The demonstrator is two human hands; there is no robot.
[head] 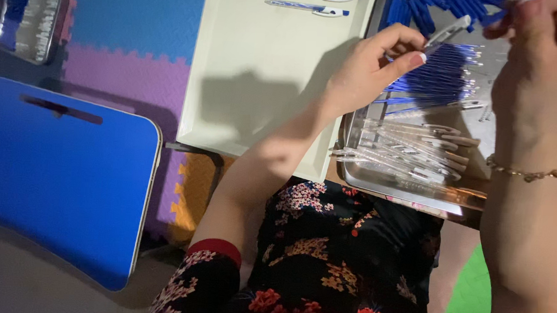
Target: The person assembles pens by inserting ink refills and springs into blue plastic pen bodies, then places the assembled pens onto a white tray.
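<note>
Clear plastic catches the light where the left hand [367,68] pinches a transparent pen barrel [448,30] between thumb and curled fingers, holding it raised above a metal tray [405,191]. The right hand [541,69] is lifted close beside it at the upper right, its fingers bent inward near the barrel's far end; whether they grip anything cannot be told, since the fingertips run out of view. A beaded gold bracelet [530,172] circles the right wrist. Below the hands, the tray holds a loose heap of clear pen barrels [414,155] at its near end and a bundle of thin blue ink refills [441,76] further back, with a pile of blue pen caps [429,4] at the top edge. Left of the tray lies a pale cream tray [257,78] carrying a few finished blue-capped pens [314,1] at its far end. Further left, a blue lap desk [58,175] rests on foam floor mats [131,38] of blue, purple and pink.
</note>
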